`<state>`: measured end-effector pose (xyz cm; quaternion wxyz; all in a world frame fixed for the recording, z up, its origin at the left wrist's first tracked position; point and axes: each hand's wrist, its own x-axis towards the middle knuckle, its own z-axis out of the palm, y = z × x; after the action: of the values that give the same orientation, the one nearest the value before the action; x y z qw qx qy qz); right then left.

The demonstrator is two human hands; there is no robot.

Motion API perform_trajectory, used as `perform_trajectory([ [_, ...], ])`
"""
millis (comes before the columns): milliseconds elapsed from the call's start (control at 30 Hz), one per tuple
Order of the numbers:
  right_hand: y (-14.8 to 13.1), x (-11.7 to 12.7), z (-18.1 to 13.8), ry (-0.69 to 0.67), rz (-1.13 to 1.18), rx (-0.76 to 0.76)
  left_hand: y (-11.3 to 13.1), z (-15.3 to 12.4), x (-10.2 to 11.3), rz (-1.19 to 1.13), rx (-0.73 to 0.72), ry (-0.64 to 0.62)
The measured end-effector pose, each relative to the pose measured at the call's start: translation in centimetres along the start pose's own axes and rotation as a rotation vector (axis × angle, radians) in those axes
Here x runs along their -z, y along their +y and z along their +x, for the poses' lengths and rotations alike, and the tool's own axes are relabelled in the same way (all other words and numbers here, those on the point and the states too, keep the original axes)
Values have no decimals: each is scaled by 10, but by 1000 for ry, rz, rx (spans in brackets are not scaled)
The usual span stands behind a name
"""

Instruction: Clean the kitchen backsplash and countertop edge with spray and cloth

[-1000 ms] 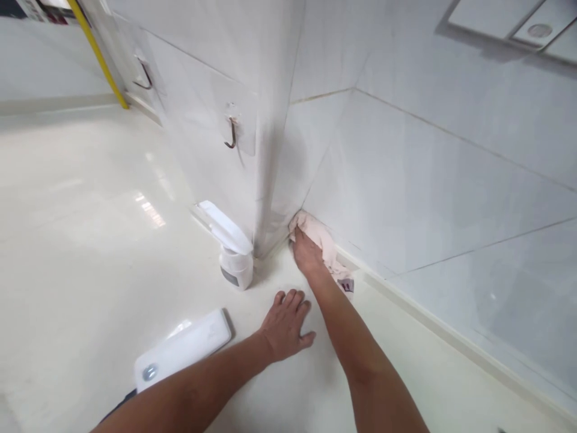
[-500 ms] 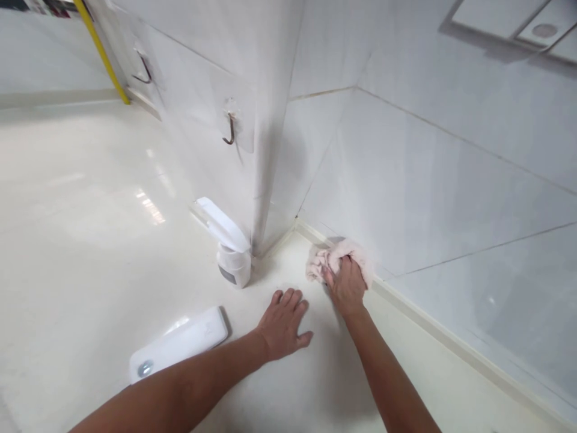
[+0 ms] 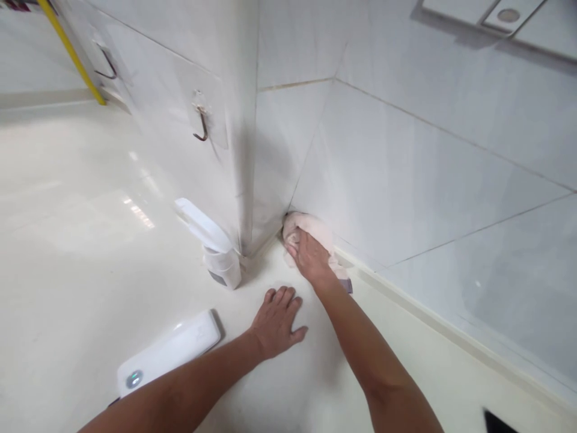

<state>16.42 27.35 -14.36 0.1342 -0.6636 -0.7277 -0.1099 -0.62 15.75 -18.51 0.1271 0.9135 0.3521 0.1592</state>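
Observation:
A pale pink cloth [image 3: 320,231] is bunched under my right hand [image 3: 311,252], which presses it into the corner where the counter meets the tiled wall. My fingers are closed on the cloth, and part of it trails along the wall base with a small purple-grey tag at its end. My left hand [image 3: 277,322] rests flat on the white counter [image 3: 333,397], fingers spread, holding nothing. Left of it lies a long white device [image 3: 174,349] with a round button, partly behind my forearm. A white device with a raised arm on a round base [image 3: 220,264] stands by the wall edge.
Grey-white tiles [image 3: 406,180] form the wall on the right, with a switch panel [image 3: 505,18] high up. Two hooks hang on the left wall, the nearer hook [image 3: 202,125] above the standing device. A yellow pipe [image 3: 74,54] runs down at the far left.
My right hand has slid the cloth leftward along the wall base into the corner. My left hand stays flat on the counter. The view has shifted slightly.

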Motion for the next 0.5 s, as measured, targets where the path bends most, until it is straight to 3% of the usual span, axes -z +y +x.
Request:
perform_trajectory([
  [367,152,40,-197,136,-332,-281,0,2,6,34,-12,3],
  [500,181,51,-224,250,-323,-204,2,3,8,31,-11,7],
])
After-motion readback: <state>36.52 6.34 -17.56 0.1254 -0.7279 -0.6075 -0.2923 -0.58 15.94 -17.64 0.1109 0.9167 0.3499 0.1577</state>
